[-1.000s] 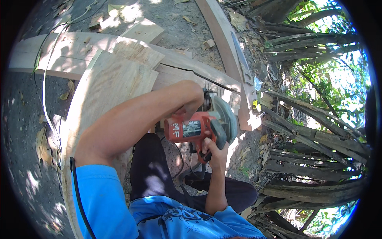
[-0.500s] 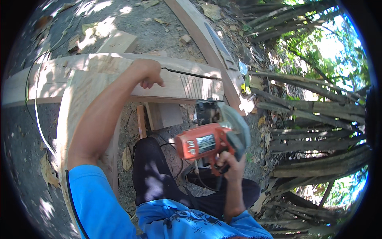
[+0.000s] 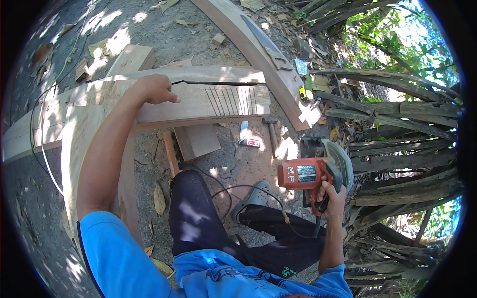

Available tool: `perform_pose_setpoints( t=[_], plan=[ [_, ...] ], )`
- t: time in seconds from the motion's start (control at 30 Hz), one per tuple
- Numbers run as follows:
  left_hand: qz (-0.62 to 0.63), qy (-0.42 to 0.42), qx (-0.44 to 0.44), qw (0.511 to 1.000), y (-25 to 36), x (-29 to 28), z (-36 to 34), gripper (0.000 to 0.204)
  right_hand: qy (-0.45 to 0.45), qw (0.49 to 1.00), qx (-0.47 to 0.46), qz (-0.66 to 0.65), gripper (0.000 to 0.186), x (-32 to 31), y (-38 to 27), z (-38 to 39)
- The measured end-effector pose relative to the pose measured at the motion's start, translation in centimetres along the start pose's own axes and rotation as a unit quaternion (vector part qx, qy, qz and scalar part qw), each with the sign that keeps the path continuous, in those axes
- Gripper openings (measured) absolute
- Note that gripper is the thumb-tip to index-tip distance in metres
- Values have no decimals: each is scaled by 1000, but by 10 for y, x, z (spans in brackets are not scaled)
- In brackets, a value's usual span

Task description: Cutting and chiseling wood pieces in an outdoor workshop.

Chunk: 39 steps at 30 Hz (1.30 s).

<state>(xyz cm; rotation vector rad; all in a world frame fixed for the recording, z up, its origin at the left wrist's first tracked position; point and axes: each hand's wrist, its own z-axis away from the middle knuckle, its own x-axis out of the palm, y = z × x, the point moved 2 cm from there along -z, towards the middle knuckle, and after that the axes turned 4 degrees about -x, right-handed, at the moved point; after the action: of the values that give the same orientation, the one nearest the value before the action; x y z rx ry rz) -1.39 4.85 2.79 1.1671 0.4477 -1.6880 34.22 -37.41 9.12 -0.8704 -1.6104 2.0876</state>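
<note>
My right hand (image 3: 333, 198) grips the rear handle of a red circular saw (image 3: 300, 174) with a grey blade guard. The saw hangs over the ground right of my legs, apart from the wood. My left hand (image 3: 156, 89) is on or just over a long pale wooden beam (image 3: 189, 105), fingers curled and thumb out; whatever lies under the fingers is hidden. A dark line runs along the beam from this hand toward its right end. Several parallel dark slits cross the beam near that end.
A hammer (image 3: 271, 136) and a square (image 3: 244, 130) lie beyond my clog (image 3: 254, 196). Another beam (image 3: 231, 30) slants behind, with a yellow-black object (image 3: 305, 93) beside it. The saw's cord (image 3: 238, 186) loops past my legs. A rough wooden fence (image 3: 402, 164) stands right.
The circular saw has moved right and away from the beam's end, uncovering the hammer and square. My left hand has shifted left along the beam. The whole view has also shifted somewhat.
</note>
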Motion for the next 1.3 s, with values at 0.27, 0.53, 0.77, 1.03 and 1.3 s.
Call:
perform_pose_setpoints(
  t=[0.27, 0.53, 0.77, 1.03, 1.3],
  plan=[
    [-21, -82, 124, 989, 12, 18, 7, 58, -89, 993, -18, -72, 21, 125, -2, 10],
    [-15, -197, 176, 964, 50, 25, 38, 80, -163, 981, -19, -105, 16, 210, 19, 15],
    [-64, -229, 162, 958, 63, 37, 37, 80, -177, 979, -34, -95, 12, 232, 28, 10],
    [-80, -316, 164, 931, 66, 34, 41, 75, -177, 979, -29, -94, 10, 236, 29, 14],
    [-93, -313, 166, 931, 66, 31, 40, 75, -179, 976, -28, -123, 11, 240, 30, 12]
  ],
)
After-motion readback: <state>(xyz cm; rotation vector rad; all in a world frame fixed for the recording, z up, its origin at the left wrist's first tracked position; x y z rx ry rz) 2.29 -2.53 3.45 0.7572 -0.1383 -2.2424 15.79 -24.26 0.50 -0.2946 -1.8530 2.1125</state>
